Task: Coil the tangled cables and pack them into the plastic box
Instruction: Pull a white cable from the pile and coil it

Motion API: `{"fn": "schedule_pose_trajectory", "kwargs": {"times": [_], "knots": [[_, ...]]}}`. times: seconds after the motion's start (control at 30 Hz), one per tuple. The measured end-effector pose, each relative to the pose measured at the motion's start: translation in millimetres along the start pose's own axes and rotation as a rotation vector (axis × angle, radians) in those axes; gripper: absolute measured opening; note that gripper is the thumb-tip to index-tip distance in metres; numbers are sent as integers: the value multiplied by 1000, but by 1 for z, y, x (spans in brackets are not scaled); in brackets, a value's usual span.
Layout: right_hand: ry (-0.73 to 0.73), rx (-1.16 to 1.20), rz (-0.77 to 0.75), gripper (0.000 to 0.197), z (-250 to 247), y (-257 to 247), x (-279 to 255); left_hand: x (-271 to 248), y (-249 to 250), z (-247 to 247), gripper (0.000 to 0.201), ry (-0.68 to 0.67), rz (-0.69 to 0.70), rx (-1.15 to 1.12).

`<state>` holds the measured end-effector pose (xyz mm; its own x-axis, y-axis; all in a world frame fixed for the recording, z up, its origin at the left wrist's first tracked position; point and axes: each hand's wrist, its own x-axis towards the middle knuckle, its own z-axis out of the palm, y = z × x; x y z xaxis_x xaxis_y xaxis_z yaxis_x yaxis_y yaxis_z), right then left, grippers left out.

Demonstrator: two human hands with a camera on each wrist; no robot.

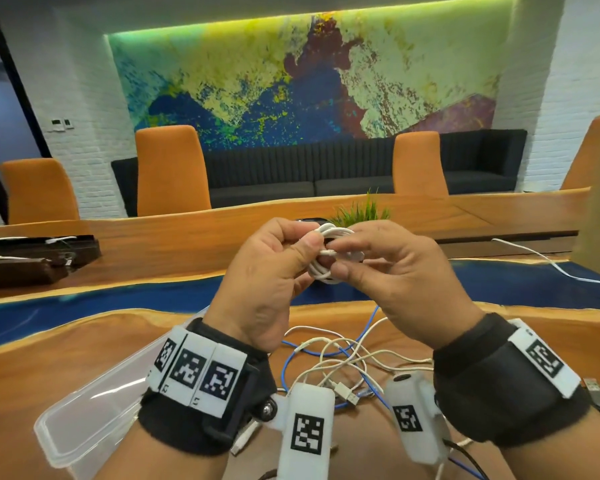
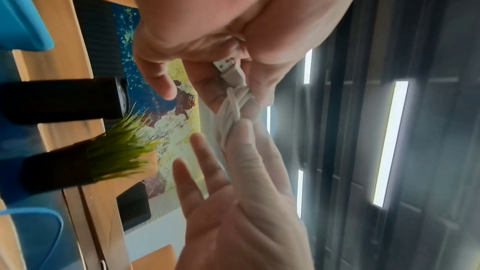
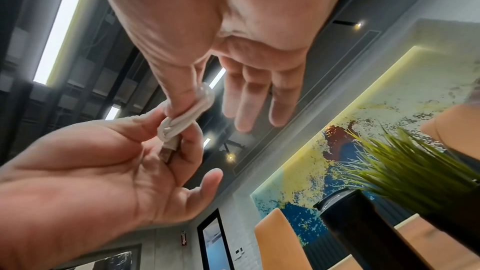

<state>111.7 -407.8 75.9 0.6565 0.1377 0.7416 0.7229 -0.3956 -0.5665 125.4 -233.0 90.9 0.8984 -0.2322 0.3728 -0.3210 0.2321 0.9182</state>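
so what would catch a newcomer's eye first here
Both hands, the left hand and right hand, pinch a small white cable coil held up mid-frame. Below them a tangle of white and blue cables sprawls on the wooden table, beside a clear plastic box.

— What sort of place is this?
— An office meeting room: a long wooden tabletop (image 1: 194,233) ringed by orange chairs (image 1: 168,171).
— Anything else?
— A dark sofa (image 1: 326,174) under a big abstract mural (image 1: 291,81), white brick walls, strip ceiling lights (image 2: 389,143).
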Motion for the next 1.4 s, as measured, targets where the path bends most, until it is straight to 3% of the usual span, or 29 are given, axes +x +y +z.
{"fn": "schedule_pose_trajectory", "kwargs": {"times": [0.1,0.23,0.3,0.5,0.63,0.8,0.9,1.07,1.13,1.23,1.3,1.4], "knots": [[-111,45,129,35,3,-6,0,1,0,-2,21,5,28,-37],[-7,583,317,21,-1,-19,1,-1,-4,0,21,-47,-1,-116],[10,754,389,27,-6,-19,2,-2,-6,4,22,-61,-20,-165],[-25,864,477,46,-10,-13,4,-3,-11,9,23,-102,-77,-304],[-79,993,546,43,-6,-5,2,-3,-12,9,24,-167,-107,-364],[-108,837,416,35,-11,-4,1,2,-16,7,21,-32,-158,-258],[-118,493,179,38,-15,-9,1,4,-16,5,14,21,-147,-220],[66,-46,-142,22,-8,-19,2,3,-12,6,12,28,-20,-98],[147,-92,-112,16,-8,-22,4,0,-11,9,13,-11,56,-3],[221,76,124,11,-10,-27,5,-4,-11,17,17,-78,116,97],[209,210,281,13,-12,-28,5,-8,-11,22,20,-117,131,116],[182,303,396,15,-14,-29,5,-11,-10,25,24,-142,177,142]]}}
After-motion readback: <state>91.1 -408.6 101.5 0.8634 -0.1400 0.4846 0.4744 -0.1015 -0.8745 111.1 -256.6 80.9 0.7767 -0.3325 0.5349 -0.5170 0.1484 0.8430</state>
